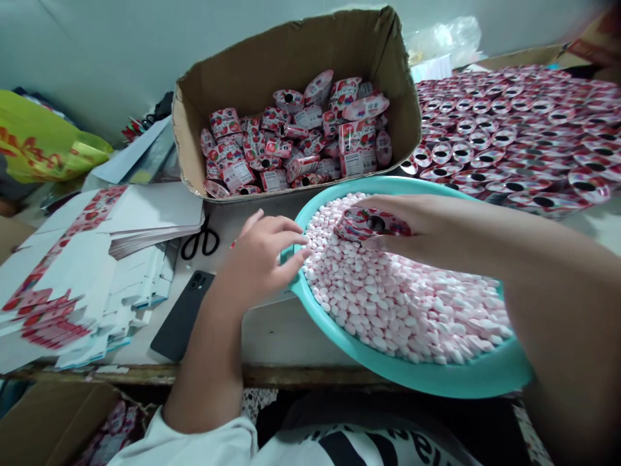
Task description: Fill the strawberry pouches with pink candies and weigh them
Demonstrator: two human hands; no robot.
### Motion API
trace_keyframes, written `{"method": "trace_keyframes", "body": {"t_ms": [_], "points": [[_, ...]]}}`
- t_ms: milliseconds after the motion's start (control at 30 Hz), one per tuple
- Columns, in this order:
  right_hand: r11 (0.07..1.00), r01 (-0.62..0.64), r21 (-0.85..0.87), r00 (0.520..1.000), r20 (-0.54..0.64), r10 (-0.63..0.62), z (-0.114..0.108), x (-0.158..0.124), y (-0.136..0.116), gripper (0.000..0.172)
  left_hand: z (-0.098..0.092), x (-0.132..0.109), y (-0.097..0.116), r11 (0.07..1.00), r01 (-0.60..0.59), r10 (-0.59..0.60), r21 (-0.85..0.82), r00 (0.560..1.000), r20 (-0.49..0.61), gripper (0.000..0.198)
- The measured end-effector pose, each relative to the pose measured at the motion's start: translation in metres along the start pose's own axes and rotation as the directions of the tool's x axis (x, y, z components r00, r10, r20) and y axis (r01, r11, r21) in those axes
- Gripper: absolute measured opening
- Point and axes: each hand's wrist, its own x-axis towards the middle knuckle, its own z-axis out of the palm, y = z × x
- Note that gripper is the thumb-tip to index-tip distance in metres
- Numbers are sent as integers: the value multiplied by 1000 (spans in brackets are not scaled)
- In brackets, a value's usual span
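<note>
A turquoise basin (pixel 339 333) full of small pale pink and white candies (pixel 378 304) stands in front of me. My right hand (pixel 412 217) reaches over it, fingers wrapped round a small strawberry-printed candy box (pixel 356 223). That box lies tilted low against the candies, with a dark round hole in the side facing me. At the basin's left rim is my left hand (pixel 264 255), its fingers apart and slightly curved. Its fingertips and thumb reach over the rim, holding nothing I can see. Part of the candy box is hidden by my right hand.
Behind the basin, a cardboard box (pixel 233 74) holds many strawberry-printed boxes. Rows of similar boxes with holes (pixel 504 136) cover the right side. To the left lie flat printed cartons (pixel 87 246), black scissors (pixel 200 243) and a dark phone (pixel 182 317).
</note>
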Motion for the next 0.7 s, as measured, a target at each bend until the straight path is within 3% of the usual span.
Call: {"method": "trace_keyframes", "body": {"t_ms": [167,467,700], "points": [[1000,-6,-11,1000,2,6,0,0,-1,57,12,2,10,995,-82,79,53,995,55,21],[999,32,-6,998,-44,-32,5,0,8,59,19,5,10,997,-32,30,68,999,30,15],[999,45,1,997,-65,-44,4,-1,2,47,22,6,13,998,-1,-3,64,998,63,16]]}}
